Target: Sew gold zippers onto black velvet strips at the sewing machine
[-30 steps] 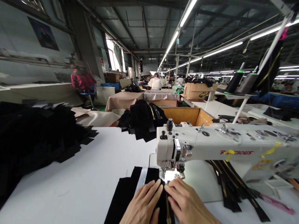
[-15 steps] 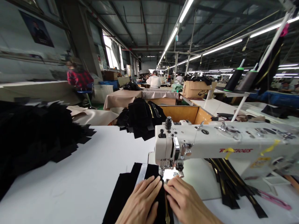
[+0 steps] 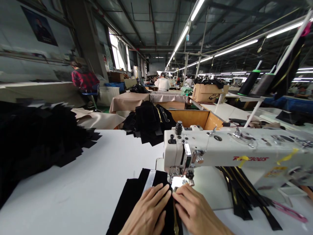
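My left hand (image 3: 151, 209) lies flat with its fingers stretched out on a black fabric piece (image 3: 124, 202) that bears a pale strip (image 3: 149, 180). My right hand (image 3: 193, 205) has its fingers bent together at the fabric's right edge, pinching a gold-toothed zipper (image 3: 176, 222) close to the lit needle area. Both hands are just in front of the head of a white sewing machine (image 3: 210, 150). The fabric's edge under the presser foot is partly hidden by my fingers.
Black pieces form a large heap (image 3: 44, 133) at the left and a smaller pile (image 3: 151, 120) behind the machine. Zipper strips (image 3: 239, 189) and pink scissors (image 3: 288, 210) lie at the right. Thread cones (image 3: 249, 83) stand on a rack. A person in a checked shirt (image 3: 84, 80) sits at the far left.
The view has shifted slightly, so the machine appears a little farther right. Both hands keep nearly the same place on the fabric. The person in the checked shirt has changed posture.
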A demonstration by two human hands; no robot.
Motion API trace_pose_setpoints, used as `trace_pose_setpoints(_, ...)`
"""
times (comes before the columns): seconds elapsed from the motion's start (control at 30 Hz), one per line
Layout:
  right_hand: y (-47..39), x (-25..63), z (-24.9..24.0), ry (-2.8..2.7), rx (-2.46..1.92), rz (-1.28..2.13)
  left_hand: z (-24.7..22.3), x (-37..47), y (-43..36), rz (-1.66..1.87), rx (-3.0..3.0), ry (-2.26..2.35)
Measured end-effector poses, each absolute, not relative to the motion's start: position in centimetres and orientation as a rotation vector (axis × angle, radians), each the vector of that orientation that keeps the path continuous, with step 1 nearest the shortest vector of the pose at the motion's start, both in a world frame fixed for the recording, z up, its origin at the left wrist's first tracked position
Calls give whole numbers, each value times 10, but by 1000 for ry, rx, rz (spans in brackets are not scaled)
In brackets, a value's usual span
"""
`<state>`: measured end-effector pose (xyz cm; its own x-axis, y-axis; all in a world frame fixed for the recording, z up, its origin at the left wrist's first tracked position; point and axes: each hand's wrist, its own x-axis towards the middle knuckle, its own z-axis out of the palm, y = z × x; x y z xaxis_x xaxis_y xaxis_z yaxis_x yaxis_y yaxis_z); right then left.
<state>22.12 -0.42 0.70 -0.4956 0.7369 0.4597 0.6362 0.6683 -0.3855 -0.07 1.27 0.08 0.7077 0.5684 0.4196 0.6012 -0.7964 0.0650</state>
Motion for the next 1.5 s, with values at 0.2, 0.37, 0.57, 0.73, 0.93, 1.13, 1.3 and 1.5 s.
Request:
trace_pose_setpoints(0.2, -3, 222, 4, -2264, -1079, 212, 5, -1, 13, -632, -2874, -975)
trace_pose_setpoints(0.37, -2, 222, 4, -2238, -1076, 188, 10, 1, 15, -603, -2901, -1007)
trace_pose_setpoints(0.57, -1, 223, 1, -2184, -1104, 135, 21, 7, 17, -632, -2967, -1020)
trace_pose_setpoints(0.73, 1, 224, -2, -2177, -1102, 90, 29, 10, 19, -686, -2970, -1009)
trace_pose_setpoints(0.93, 2, 224, -3, -2178, -1103, 80, 28, 11, 23, -701, -2970, -986)
trace_pose_setpoints(1.13, 3, 225, -1, -2175, -1131, 16, 29, 11, 27, -682, -2988, -996)
trace_pose_setpoints(1.3, 3, 224, 3, -2167, -1129, 14, 28, 12, 27, -731, -2967, -1004)
trace_pose_setpoints(1.5, 3, 225, 3, -2176, -1129, 51, 27, 13, 25, -755, -2953, -994)
